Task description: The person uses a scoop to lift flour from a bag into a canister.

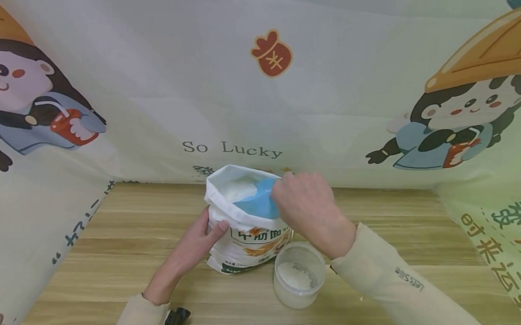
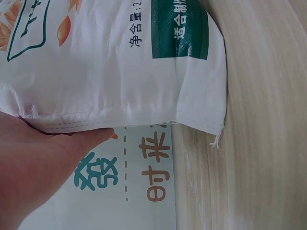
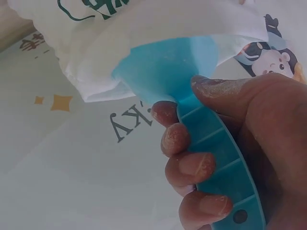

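Closed off at the back by the white cartoon-printed sheet (image 1: 228, 102), behind the upright white printed bag (image 1: 235, 252). Blocked across the right of the bag's mouth by the blue plastic scoop (image 1: 263, 202) and the right grip (image 1: 304, 201); free from above at the left. Barred at the bag's left by the left grip (image 1: 201, 238), and at front right by the round clear plastic tub (image 1: 298, 277). Crossed on the right by a beige sleeve (image 1: 383, 272). Passable over the wood-grain bench (image 1: 119, 233) left of the left grip and beyond the sleeve.

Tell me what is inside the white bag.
White powder shows inside the white bag, with the head of a blue scoop reaching in. The scoop and bag walls hide how deep the powder goes.
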A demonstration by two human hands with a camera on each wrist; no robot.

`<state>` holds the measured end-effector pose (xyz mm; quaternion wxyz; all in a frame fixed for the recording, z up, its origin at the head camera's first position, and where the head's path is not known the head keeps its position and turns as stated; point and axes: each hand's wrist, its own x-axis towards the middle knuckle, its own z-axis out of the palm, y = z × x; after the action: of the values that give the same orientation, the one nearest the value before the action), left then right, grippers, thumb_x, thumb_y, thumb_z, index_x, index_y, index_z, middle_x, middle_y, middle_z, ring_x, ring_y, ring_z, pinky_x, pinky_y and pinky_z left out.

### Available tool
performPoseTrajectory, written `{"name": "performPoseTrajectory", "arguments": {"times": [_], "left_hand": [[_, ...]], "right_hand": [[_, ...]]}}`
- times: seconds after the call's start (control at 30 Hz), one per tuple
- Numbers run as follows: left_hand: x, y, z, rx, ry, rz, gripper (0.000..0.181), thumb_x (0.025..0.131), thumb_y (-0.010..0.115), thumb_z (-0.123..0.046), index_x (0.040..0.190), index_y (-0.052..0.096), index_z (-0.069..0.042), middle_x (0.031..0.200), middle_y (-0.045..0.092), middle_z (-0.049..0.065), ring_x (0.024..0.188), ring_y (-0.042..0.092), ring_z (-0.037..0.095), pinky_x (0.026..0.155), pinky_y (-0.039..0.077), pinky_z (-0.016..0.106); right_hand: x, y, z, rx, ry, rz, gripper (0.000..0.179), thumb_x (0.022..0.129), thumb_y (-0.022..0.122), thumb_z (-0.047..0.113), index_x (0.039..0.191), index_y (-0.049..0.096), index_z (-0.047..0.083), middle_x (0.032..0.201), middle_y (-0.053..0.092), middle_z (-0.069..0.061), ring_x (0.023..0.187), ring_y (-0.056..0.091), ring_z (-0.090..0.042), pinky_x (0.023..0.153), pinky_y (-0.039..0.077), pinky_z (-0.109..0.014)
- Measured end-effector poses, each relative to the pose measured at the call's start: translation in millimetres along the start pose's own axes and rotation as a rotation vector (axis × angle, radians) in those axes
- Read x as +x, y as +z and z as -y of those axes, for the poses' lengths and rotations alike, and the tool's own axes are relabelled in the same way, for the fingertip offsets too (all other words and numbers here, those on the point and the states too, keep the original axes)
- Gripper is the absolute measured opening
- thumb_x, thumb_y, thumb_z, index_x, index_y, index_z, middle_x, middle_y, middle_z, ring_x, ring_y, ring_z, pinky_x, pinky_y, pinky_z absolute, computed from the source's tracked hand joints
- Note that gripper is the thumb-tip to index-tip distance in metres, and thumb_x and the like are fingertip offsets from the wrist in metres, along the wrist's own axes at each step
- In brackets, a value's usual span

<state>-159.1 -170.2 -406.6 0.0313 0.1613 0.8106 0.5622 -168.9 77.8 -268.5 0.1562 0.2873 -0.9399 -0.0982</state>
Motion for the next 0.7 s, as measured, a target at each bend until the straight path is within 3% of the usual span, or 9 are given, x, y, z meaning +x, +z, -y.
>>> {"name": "performPoseTrajectory", "arguments": {"times": [0.43, 0.7], "left_hand": [[0.2, 0.4, -0.3, -0.005, -0.002, 0.001, 0.065, 0.109, 0.05, -0.045, 0.159, 0.028, -0.009, 0.152, 0.048, 0.018, 0.143, 0.043, 0.041, 0.113, 0.035, 0.068], [0.1, 0.4, -1.7, -0.009, -0.02, 0.001, 0.059, 0.111, 0.049, -0.036, 0.159, 0.028, -0.009, 0.154, 0.047, 0.019, 0.145, 0.041, 0.042, 0.114, 0.033, 0.068]], "right_hand": [[3.1, 11, -2, 0.02, -0.011, -0.028, 0.029, 0.088, 0.064, -0.002, 0.066, 0.053, 0.013, 0.062, 0.048, -0.001, 0.052, 0.039, -0.013, 0.039, 0.035, -0.025], [3.2, 19, -3, 0.063, 0.016, -0.029, 0.029, 0.104, 0.064, 0.026, 0.082, 0.069, 0.008, 0.068, 0.053, -0.002, 0.055, 0.046, -0.016, 0.041, 0.038, -0.028]]}}
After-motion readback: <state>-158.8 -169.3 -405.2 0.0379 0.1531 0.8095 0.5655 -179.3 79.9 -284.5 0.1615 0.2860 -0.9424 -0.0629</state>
